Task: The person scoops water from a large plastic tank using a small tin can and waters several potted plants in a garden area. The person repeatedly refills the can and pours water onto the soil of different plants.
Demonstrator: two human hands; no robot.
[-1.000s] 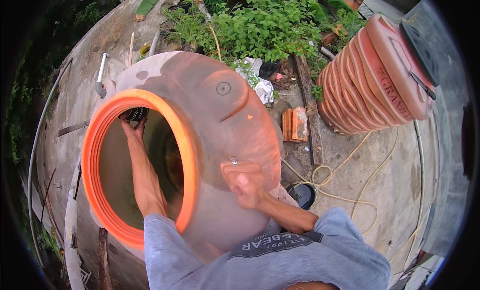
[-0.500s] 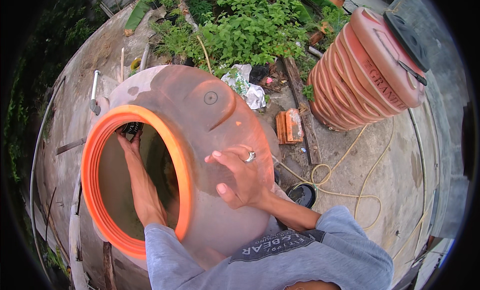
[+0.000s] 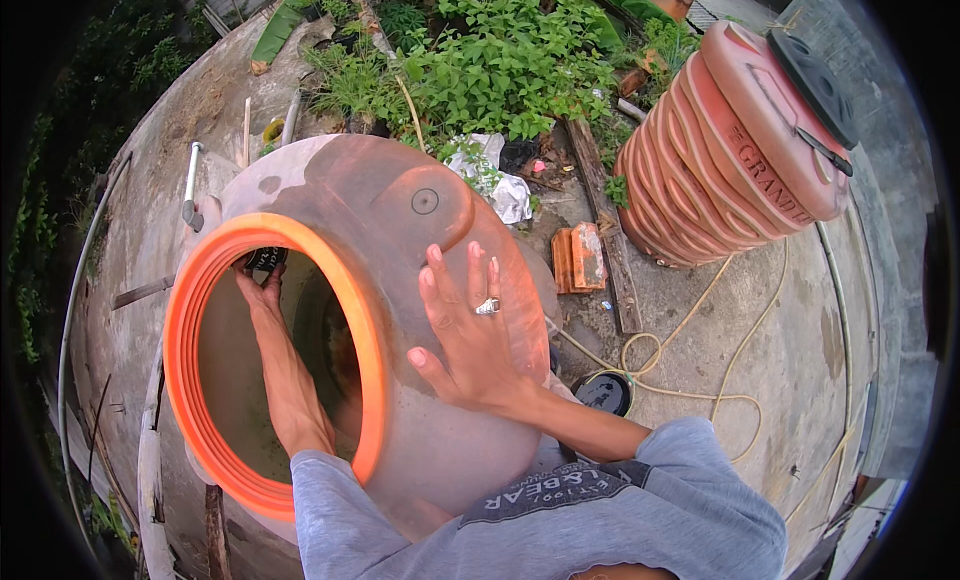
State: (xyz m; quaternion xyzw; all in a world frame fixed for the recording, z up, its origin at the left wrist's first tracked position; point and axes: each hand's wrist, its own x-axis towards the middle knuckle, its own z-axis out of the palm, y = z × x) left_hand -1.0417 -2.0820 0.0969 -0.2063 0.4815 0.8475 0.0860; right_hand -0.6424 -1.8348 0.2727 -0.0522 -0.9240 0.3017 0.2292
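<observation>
A large orange plastic water tank (image 3: 440, 170), dull with grime, lies on its side with its round mouth turned toward the left. My left arm reaches in through the bright orange threaded rim (image 3: 372, 380). Deep inside, near the upper edge of the mouth, my left hand (image 3: 264, 288) grips a black object with pale markings (image 3: 266, 257); the rim hides part of it, so its kind is unclear. Over the tank's side my right hand (image 3: 470, 345) is spread with fingers stretched out, a silver ring on one finger. It holds nothing; whether its palm touches the tank I cannot tell.
An upright ribbed orange tank (image 3: 725, 155) with a black lid (image 3: 812, 85) stands at right. Closer are orange bricks (image 3: 578, 259), a wooden beam (image 3: 603, 225), a looped yellow hose (image 3: 690, 388) and a black basin (image 3: 605, 393). Green plants (image 3: 500, 55) grow beyond; a white pipe (image 3: 191, 185) rises at left.
My right hand has turned and straightened from curled fingers to a flat, spread palm, its fingertips now farther up the tank. My left hand keeps its grip in nearly the same place.
</observation>
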